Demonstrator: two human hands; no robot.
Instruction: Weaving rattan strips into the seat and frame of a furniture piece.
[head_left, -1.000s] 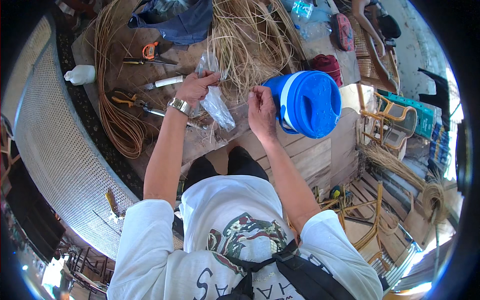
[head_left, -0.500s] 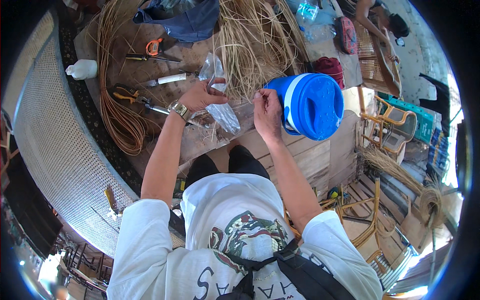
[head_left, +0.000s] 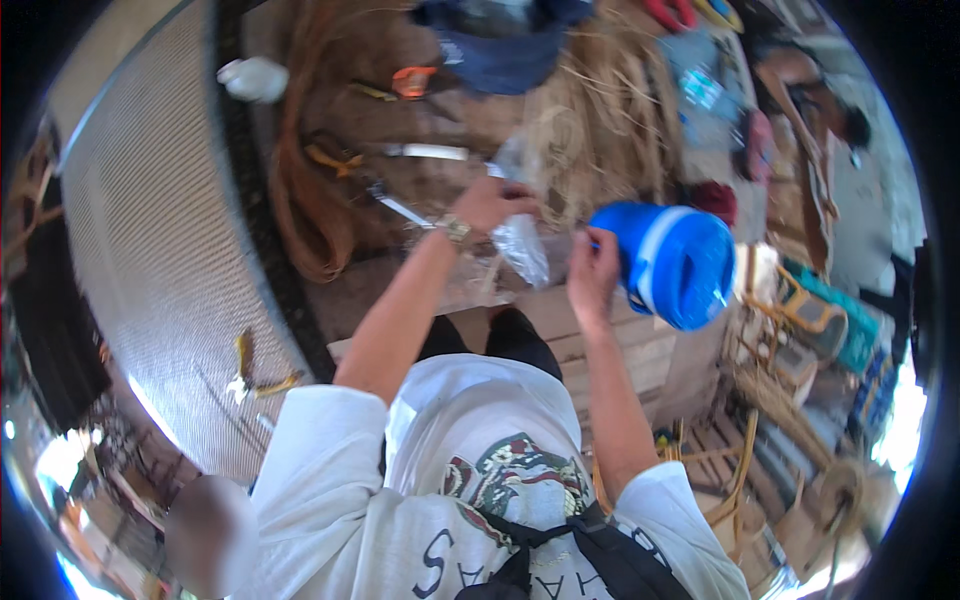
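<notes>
My left hand (head_left: 492, 207), with a metal watch on the wrist, is closed with curled fingers on a crumpled clear plastic bag (head_left: 522, 257). The bag shows both above and below the fingers, over the near edge of the worktable. To its right, my right hand (head_left: 595, 265) is raised with thumb and forefinger pinched together. Whatever lies in that pinch is too small and blurred to make out. A blue water jug (head_left: 645, 235) with a white band and round blue lid (head_left: 700, 275) stands just right of that hand.
On the worktable (head_left: 400, 225) lie a coil of brown cane (head_left: 300, 190), loose pale strips (head_left: 610, 110), an orange tape measure (head_left: 412, 82), pliers (head_left: 332, 160) and a dark blue bag (head_left: 500, 55). A woven panel (head_left: 160, 200) curves along the left. Another person (head_left: 800, 90) works at far right.
My view has swung, so the table, jug and both hands appear farther right, and the picture is more blurred. The hands keep nearly the same pose.
</notes>
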